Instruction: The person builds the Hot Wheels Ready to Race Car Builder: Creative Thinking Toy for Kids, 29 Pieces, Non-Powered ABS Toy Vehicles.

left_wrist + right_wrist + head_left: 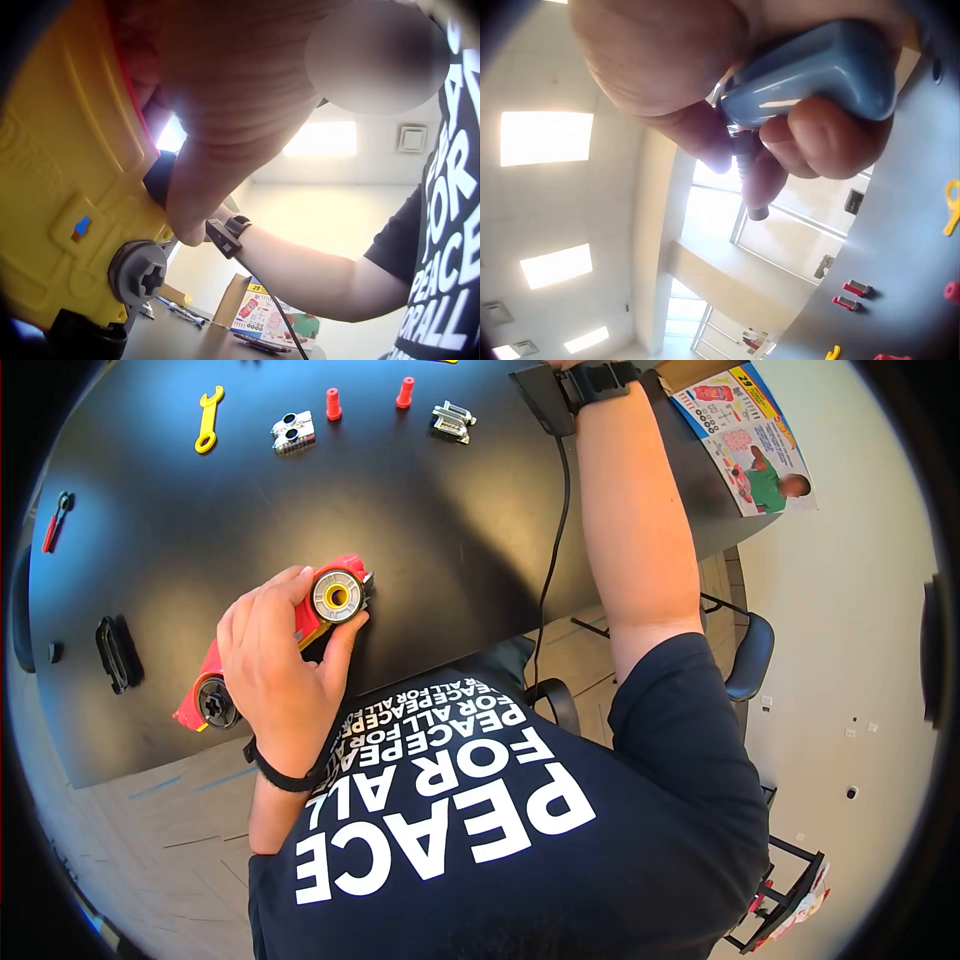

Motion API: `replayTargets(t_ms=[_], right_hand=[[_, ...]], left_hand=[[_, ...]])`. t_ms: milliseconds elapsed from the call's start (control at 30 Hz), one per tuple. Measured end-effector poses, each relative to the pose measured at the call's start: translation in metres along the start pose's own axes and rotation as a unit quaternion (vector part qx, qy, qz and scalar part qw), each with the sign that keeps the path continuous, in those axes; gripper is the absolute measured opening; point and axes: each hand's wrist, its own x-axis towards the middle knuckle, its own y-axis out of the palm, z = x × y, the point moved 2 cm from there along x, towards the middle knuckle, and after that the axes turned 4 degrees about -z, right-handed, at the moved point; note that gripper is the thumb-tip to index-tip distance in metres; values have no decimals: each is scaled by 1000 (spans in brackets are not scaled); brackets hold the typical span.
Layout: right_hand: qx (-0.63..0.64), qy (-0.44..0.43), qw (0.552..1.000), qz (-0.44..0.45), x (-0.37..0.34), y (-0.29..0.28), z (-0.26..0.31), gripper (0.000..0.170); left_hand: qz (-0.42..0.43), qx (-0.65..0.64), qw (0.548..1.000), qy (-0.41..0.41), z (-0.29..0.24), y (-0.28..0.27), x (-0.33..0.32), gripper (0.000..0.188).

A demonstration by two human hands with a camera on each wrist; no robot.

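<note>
My left hand (268, 650) grips a red toy car (190, 708) over the table's near edge, fingers across its body and thumb beside a grey-rimmed wheel (320, 596) with a yellow hub. A black wheel (214, 703) shows at the car's other end. The left wrist view gives its yellow underside (67, 150) and a grey cross-slotted knob (144, 277). Reaching past the top edge of the head view, my right hand (667, 67) holds a glossy blue handle-like thing (810, 75). Its fingertips are at a narrow, dark ribbed piece (742, 150); its kind I cannot tell.
Along the table's far side lie a yellow wrench (208, 420), a chrome engine piece (292, 432), two red pegs (333, 404) and a silver part (453, 422). A red-handled tool (58, 522) and black part (118, 655) lie left. Right: a printed box (745, 440) and cable (560, 520).
</note>
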Motion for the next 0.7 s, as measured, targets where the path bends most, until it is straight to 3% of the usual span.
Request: replayTargets(t_ms=[100, 200, 233, 333, 467, 700], right_hand=[[1, 11, 1000, 1, -28, 4, -1, 22], [-36, -14, 997, 70, -85, 36, 12, 28], [-126, -66, 988, 62, -103, 57, 28, 21], [-180, -181, 959, 125, -155, 102, 26, 24], [-212, -189, 940, 190, -181, 133, 11, 28], [-335, -150, 915, 168, -195, 147, 3, 35]], left_hand=[[-5, -3, 1000, -14, -1, 1, -1, 50], [-13, -7, 1000, 1, -1, -1, 0, 54], [-11, -9, 1000, 1, -1, -2, 0, 54], [-6, -12, 1000, 4, 0, -5, 2, 55], [-7, -15, 1000, -4, 3, -3, 0, 55], [4, -16, 1000, -1, 3, -4, -1, 50]])
